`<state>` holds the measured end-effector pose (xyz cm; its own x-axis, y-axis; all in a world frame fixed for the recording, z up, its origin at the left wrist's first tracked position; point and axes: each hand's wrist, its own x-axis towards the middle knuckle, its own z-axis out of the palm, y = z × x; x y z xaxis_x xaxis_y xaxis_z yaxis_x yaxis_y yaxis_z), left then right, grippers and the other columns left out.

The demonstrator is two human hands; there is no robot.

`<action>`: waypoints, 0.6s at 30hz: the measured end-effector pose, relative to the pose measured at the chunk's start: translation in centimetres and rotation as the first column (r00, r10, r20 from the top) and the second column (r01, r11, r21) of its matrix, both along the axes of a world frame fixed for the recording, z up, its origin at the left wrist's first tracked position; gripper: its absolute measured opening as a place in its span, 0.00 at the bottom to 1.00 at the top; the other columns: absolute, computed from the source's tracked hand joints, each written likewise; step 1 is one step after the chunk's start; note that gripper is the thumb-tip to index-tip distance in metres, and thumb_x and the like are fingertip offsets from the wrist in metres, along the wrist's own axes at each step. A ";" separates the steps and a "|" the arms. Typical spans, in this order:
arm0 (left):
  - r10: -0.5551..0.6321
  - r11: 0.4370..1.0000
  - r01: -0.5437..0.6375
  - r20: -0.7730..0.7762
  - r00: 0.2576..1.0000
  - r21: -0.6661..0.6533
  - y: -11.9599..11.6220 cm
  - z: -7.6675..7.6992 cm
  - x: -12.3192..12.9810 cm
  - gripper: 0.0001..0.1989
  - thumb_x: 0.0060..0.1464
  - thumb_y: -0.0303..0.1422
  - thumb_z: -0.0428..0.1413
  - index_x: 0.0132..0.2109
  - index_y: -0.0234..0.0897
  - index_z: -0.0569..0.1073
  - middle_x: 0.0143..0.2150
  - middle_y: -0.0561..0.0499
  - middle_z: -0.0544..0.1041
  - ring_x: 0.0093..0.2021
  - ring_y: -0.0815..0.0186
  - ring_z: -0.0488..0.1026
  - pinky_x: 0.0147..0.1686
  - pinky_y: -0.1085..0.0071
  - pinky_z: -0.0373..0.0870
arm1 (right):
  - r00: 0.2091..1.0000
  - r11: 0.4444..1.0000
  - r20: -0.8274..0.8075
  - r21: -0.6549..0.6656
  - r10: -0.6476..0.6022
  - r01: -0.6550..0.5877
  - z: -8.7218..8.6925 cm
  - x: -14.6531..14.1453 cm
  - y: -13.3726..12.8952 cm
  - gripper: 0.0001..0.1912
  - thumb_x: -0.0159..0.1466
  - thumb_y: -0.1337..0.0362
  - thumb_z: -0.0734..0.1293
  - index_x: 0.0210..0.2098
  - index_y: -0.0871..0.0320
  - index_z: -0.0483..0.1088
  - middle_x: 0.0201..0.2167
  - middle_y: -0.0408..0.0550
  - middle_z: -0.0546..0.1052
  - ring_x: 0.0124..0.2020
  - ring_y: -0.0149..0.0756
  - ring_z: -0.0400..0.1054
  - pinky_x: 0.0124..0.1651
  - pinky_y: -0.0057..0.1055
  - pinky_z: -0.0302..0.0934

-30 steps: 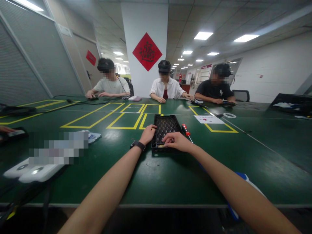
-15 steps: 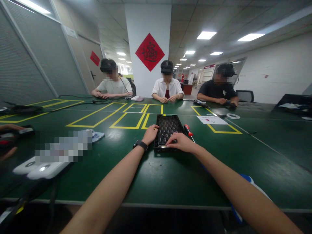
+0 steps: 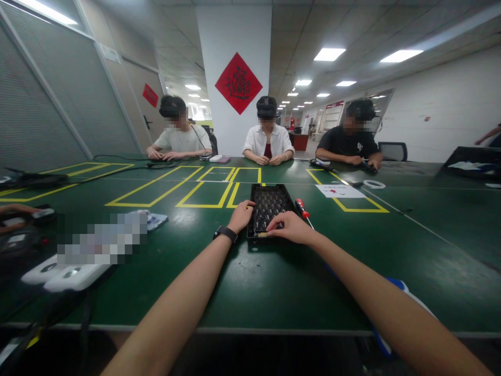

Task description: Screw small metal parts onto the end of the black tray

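Observation:
A black open plastic case (image 3: 271, 201) lies on the green table in front of me, its inside filled with rows of small dark shapes. My left hand (image 3: 241, 215), with a dark band on its wrist, is closed on the case's left edge. Over the near end of the case, my right hand (image 3: 288, 226) has thumb and fingers pinched together. At its fingertips is a small gold-coloured strip (image 3: 262, 235), along the case's near rim; its exact kind is too small to tell. Just right of the case lies a red-and-black-handled screwdriver (image 3: 302, 209), its shaft partly hidden behind my right hand.
White devices (image 3: 74, 274) partly blurred out lie on the left, near another person's hands (image 3: 15, 216). A printed sheet (image 3: 340, 191) and a white ring (image 3: 374, 184) sit to the right. Yellow tape outlines (image 3: 203, 194) mark the table (image 3: 250, 292). Three people sit across it.
The small strip at my right fingertips has turned from a bright glint to a gold look. Both hands stay nearly in place. At far left, another person's hands and dark object have shifted.

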<state>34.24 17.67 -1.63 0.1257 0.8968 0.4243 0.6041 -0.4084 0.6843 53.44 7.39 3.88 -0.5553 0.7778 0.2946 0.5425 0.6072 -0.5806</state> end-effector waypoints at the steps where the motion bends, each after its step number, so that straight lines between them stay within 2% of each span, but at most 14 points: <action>1: 0.000 1.000 0.000 -0.001 1.000 0.000 0.0 0.0 0.0 0.15 0.51 0.27 0.44 0.42 0.34 0.72 0.44 0.47 0.73 0.46 0.64 0.67 0.49 0.67 0.62 | 1.000 1.000 0.002 0.004 -0.004 0.004 0.0 0.0 0.0 0.10 0.52 0.61 0.68 0.31 0.59 0.76 0.29 0.46 0.78 0.31 0.32 0.70 0.37 0.27 0.59; 11: -0.004 1.000 0.004 -0.005 1.000 0.013 0.0 -0.1 0.0 0.15 0.52 0.28 0.44 0.42 0.34 0.71 0.44 0.47 0.73 0.46 0.64 0.67 0.48 0.67 0.62 | 0.999 0.999 -0.010 0.014 0.033 -0.033 -0.1 0.1 0.0 0.10 0.53 0.61 0.68 0.31 0.59 0.76 0.29 0.46 0.78 0.32 0.32 0.70 0.39 0.28 0.59; 18: -0.011 1.000 0.011 -0.004 1.000 0.014 0.1 -0.2 -0.1 0.15 0.51 0.28 0.44 0.42 0.35 0.71 0.44 0.47 0.73 0.46 0.63 0.67 0.49 0.66 0.62 | 1.000 1.000 -0.029 0.000 0.012 -0.012 0.0 0.0 0.0 0.11 0.52 0.61 0.69 0.33 0.60 0.75 0.30 0.47 0.78 0.33 0.33 0.70 0.39 0.28 0.60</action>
